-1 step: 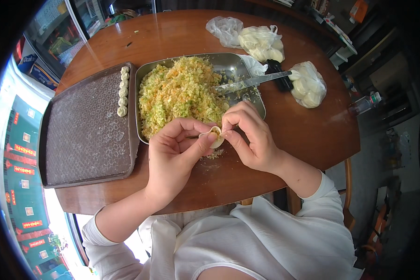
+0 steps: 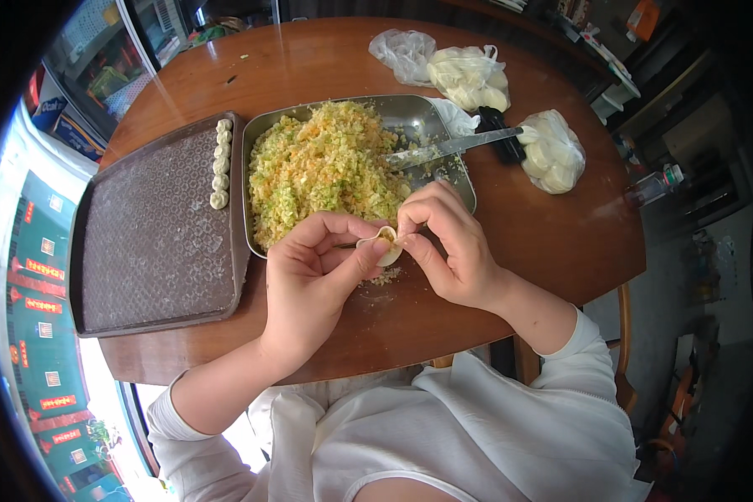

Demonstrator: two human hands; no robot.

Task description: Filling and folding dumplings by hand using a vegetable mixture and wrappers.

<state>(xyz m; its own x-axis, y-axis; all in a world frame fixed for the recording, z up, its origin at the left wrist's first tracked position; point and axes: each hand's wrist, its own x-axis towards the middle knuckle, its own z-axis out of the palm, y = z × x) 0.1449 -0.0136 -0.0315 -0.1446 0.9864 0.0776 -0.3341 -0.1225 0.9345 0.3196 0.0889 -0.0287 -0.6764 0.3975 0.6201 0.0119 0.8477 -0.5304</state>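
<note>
l hand (image 2: 309, 268): thumb + forefinger closed on l side of dough wrapper (image 2: 388, 257). r hand (image 2: 450, 247): thumb + forefinger pinched at its r edge, no clear gap. wrapper is between the hands, by near side of metal pan (image 2: 423, 113). no visible chg vs prior frame, so fold is no further on; mouth open, filling exposed. pan: chopped mix (image 2: 322, 159) + long blade (image 2: 443, 151). l of pan: brown tray (image 2: 155, 243) w/ one row of dumplings (image 2: 221, 165).

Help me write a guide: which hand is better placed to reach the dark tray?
Likely the left hand: it is nearer the dark tray. The right hand is farther, though both pinch a wrapper.
</note>
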